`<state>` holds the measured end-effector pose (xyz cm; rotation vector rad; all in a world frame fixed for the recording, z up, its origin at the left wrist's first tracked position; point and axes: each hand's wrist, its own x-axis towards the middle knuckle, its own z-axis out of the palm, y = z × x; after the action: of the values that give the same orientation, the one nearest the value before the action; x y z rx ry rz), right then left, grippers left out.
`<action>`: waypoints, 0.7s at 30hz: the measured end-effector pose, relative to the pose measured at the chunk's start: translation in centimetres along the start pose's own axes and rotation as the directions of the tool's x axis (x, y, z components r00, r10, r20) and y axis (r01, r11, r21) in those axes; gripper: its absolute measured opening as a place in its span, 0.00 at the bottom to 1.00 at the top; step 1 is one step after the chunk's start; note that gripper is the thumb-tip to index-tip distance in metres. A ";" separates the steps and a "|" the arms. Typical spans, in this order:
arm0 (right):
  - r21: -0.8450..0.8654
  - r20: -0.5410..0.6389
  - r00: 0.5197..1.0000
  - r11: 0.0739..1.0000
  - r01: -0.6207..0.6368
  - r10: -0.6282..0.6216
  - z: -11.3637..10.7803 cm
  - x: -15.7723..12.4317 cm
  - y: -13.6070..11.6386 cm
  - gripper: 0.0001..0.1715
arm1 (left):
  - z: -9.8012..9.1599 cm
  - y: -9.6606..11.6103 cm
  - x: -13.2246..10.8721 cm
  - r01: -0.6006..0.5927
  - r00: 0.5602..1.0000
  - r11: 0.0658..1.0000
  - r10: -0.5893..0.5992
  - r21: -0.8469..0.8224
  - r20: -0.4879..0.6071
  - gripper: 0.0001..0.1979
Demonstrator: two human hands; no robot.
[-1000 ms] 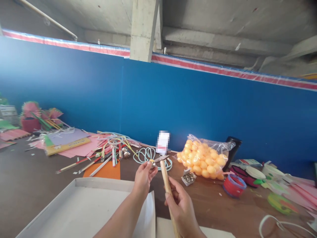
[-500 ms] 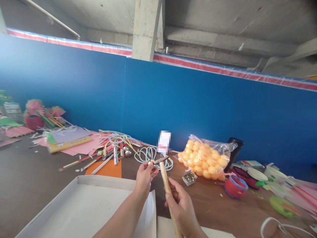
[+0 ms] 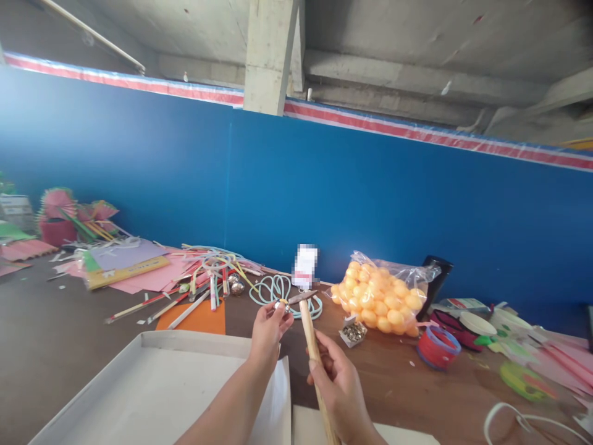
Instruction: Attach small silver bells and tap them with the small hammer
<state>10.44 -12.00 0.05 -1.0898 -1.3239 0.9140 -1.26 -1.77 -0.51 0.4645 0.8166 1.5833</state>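
My right hand (image 3: 340, 386) is wrapped round a wooden stick (image 3: 312, 349) that stands nearly upright; a thin metal piece (image 3: 302, 296) lies across its top end. My left hand (image 3: 269, 327) pinches a small shiny round object (image 3: 280, 305) right beside the stick's top, touching that metal piece. Both hands hover above the brown table (image 3: 60, 346), just past the far edge of a white shallow tray (image 3: 152, 383).
A plastic bag of orange balls (image 3: 380, 296) lies right of the hands, with a small packet of metal bits (image 3: 353, 332) and a red tape roll (image 3: 438, 346). Coiled pale cord (image 3: 278, 287), coloured sticks and paper (image 3: 139, 272) are to the left. A blue wall stands behind.
The hands stay almost in place; my left fingers shifted slightly at the stick's top. The camera wobbled a little.
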 end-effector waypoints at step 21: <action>-0.057 0.003 1.000 0.998 -0.009 0.009 -0.1 0.2 0.4 0.26 | 0.0 0.0 0.1 0.012 1.000 0.999 -0.011 0.045 -0.012 0.10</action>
<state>10.62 -11.74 -0.23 -1.1397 -1.3555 0.8899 -1.30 -1.71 -0.51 0.4824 0.8634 1.5608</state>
